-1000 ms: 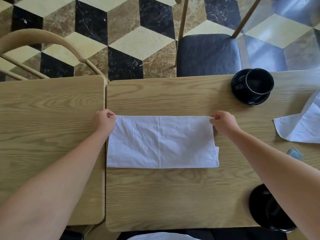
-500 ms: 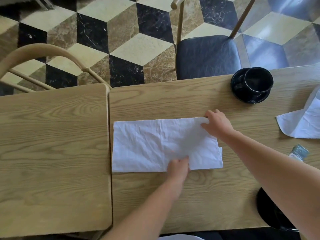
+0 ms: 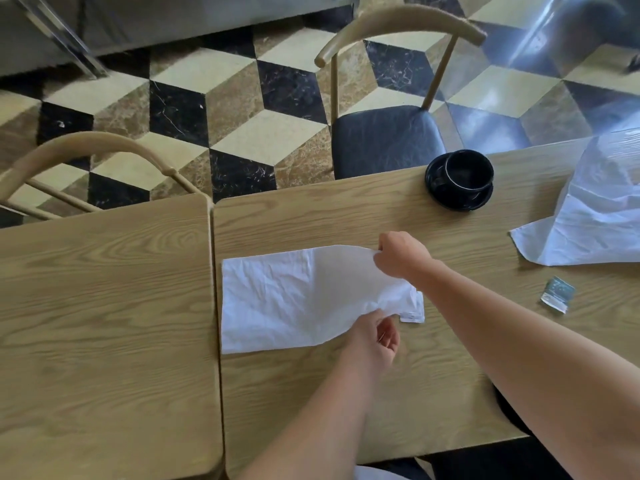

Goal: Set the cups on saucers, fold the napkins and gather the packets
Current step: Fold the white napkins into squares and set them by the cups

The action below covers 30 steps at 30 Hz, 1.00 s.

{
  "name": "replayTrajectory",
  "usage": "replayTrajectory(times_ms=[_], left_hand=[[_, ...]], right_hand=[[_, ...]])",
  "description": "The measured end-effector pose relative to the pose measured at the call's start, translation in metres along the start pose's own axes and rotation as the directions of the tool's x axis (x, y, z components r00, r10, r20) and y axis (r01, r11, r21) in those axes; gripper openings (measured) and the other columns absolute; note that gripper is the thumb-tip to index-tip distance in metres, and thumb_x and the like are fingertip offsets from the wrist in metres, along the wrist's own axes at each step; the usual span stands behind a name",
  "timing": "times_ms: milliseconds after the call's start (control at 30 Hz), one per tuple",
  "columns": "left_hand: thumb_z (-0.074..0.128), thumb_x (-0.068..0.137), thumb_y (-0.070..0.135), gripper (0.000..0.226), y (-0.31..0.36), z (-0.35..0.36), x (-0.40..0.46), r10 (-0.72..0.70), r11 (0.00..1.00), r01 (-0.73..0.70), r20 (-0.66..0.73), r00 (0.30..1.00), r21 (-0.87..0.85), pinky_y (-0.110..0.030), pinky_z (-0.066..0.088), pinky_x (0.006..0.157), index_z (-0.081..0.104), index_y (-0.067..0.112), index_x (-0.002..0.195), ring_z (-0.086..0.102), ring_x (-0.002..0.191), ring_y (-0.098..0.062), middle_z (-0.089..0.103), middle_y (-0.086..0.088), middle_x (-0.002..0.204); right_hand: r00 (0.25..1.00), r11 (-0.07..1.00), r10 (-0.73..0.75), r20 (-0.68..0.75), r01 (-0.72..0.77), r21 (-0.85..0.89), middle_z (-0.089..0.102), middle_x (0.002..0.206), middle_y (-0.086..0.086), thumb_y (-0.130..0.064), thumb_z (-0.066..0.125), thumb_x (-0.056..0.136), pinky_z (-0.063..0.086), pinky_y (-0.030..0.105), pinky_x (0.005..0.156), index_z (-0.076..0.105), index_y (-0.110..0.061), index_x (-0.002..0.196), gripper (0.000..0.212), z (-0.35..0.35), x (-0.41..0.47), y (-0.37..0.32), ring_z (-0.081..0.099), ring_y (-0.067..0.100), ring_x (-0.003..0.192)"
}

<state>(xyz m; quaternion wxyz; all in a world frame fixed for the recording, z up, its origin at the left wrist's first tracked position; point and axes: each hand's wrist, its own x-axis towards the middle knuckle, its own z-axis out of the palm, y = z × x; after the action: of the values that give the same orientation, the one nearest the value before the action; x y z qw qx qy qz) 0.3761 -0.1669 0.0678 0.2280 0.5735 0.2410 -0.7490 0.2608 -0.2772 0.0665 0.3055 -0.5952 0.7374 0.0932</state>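
Observation:
A white napkin point(image 3: 284, 299), folded into a long strip, lies on the wooden table point(image 3: 346, 393). My right hand point(image 3: 401, 254) pinches its far right corner and lifts it off the table. My left hand point(image 3: 375, 334) pinches the near right corner. A small white packet point(image 3: 414, 315) shows under the raised end. A black cup point(image 3: 467, 173) stands on a black saucer point(image 3: 450, 199) at the far edge. Further right, a second white napkin point(image 3: 595, 216) lies crumpled and unfolded. A small grey-green packet point(image 3: 557, 294) lies near it.
A second wooden table point(image 3: 104, 323) butts against the left side. A chair with a black seat point(image 3: 384, 136) stands beyond the far edge, and a wooden chair back point(image 3: 86, 147) at the far left. My right forearm partly hides a dark object point(image 3: 509, 414) at the near edge.
My left hand moved from the napkin's left end to its near right corner. Both hands now lift the right end, and a small packet under it has come into sight.

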Motion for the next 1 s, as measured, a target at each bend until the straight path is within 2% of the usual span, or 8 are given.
replayTrajectory(times_ms=[133, 200, 267, 367, 500, 633, 767, 1000], left_hand=[[0.045, 0.084, -0.003, 0.027, 0.009, -0.018, -0.027, 0.208, 0.970, -0.202, 0.031, 0.978, -0.133, -0.045, 0.056, 0.089, 0.061, 0.004, 0.104, 0.064, 0.092, -0.032, 0.066, -0.014, 0.101], [0.041, 0.085, -0.001, 0.028, 0.015, -0.025, -0.043, 0.302, 0.950, -0.299, 0.024, 0.953, -0.095, -0.047, 0.054, 0.094, 0.061, 0.004, 0.105, 0.064, 0.090, -0.033, 0.066, -0.015, 0.102], [0.040, 0.086, 0.000, 0.026, 0.024, -0.030, -0.061, 0.370, 0.929, -0.369, 0.017, 0.929, -0.035, -0.043, 0.059, 0.080, 0.060, 0.004, 0.102, 0.062, 0.077, -0.032, 0.065, -0.015, 0.094], [0.048, 0.087, 0.002, 0.020, 0.042, -0.037, -0.090, 0.416, 0.906, -0.418, 0.041, 0.908, 0.062, -0.030, 0.056, 0.046, 0.063, 0.004, 0.100, 0.062, 0.066, -0.028, 0.065, -0.014, 0.083], [0.055, 0.085, 0.006, 0.008, 0.062, -0.049, -0.130, 0.374, 0.901, -0.404, 0.189, 0.908, 0.158, -0.026, 0.053, 0.047, 0.063, 0.006, 0.088, 0.062, 0.066, -0.027, 0.065, -0.011, 0.074], [0.054, 0.091, 0.007, 0.016, 0.087, -0.060, -0.162, 0.442, 0.876, -0.475, 0.250, 0.861, 0.086, -0.032, 0.058, 0.049, 0.057, -0.001, 0.105, 0.061, 0.081, -0.032, 0.059, -0.018, 0.100], [0.054, 0.089, 0.001, 0.014, 0.114, -0.060, -0.209, 0.512, 0.813, -0.576, 0.367, 0.777, 0.087, -0.029, 0.059, 0.051, 0.062, -0.007, 0.096, 0.069, 0.061, -0.024, 0.070, -0.017, 0.073], [0.051, 0.096, 0.008, 0.015, 0.134, -0.051, -0.273, 0.605, 0.676, -0.731, 0.498, 0.621, 0.091, -0.024, 0.056, 0.047, 0.062, -0.002, 0.096, 0.070, 0.055, -0.015, 0.071, -0.010, 0.066]], right_hand=[[0.999, 0.998, 0.033, -0.012, -0.032, 0.061, 0.056, 0.080, 0.004, -0.013, 0.047, 0.083, 0.037, 0.026, 0.050, 0.054, -0.008, 0.083, 0.009, -0.017, -0.026, -0.022, 0.055, 0.023, 0.068], [0.999, 0.990, 0.053, 0.006, -0.054, 0.132, 0.056, 0.080, 0.007, -0.013, 0.048, 0.084, 0.037, 0.024, 0.049, 0.052, -0.007, 0.078, 0.010, -0.027, -0.039, -0.033, 0.051, 0.022, 0.063], [0.994, 0.942, 0.093, 0.065, -0.109, 0.319, 0.056, 0.078, 0.008, -0.014, 0.053, 0.087, 0.041, 0.022, 0.046, 0.053, -0.006, 0.077, 0.013, -0.037, -0.052, -0.043, 0.052, 0.021, 0.061], [0.967, 0.687, 0.145, 0.208, -0.249, 0.683, 0.063, 0.096, 0.015, -0.013, 0.062, 0.090, 0.057, 0.030, 0.051, 0.061, -0.001, 0.103, 0.018, -0.052, -0.077, -0.057, 0.067, 0.029, 0.081], [0.960, 0.334, 0.088, 0.268, -0.281, 0.899, 0.060, 0.109, 0.018, -0.008, 0.064, 0.091, 0.061, 0.037, 0.057, 0.057, 0.000, 0.122, 0.033, -0.062, -0.109, -0.072, 0.067, 0.032, 0.088], [0.960, 0.053, -0.011, 0.278, -0.277, 0.959, 0.067, 0.096, 0.019, -0.007, 0.062, 0.092, 0.060, 0.032, 0.051, 0.056, -0.003, 0.112, 0.021, -0.074, -0.135, -0.083, 0.074, 0.027, 0.069], [0.942, -0.096, -0.176, 0.286, -0.305, 0.947, 0.071, 0.080, 0.011, -0.013, 0.057, 0.093, 0.059, 0.027, 0.055, 0.061, -0.004, 0.096, 0.010, -0.099, -0.159, -0.089, 0.069, 0.019, 0.064], [0.958, -0.329, -0.206, 0.202, -0.262, 0.907, 0.058, 0.062, 0.001, -0.014, 0.047, 0.098, 0.054, 0.024, 0.047, 0.055, -0.012, 0.059, 0.040, -0.131, -0.197, -0.103, 0.058, 0.015, 0.048]])
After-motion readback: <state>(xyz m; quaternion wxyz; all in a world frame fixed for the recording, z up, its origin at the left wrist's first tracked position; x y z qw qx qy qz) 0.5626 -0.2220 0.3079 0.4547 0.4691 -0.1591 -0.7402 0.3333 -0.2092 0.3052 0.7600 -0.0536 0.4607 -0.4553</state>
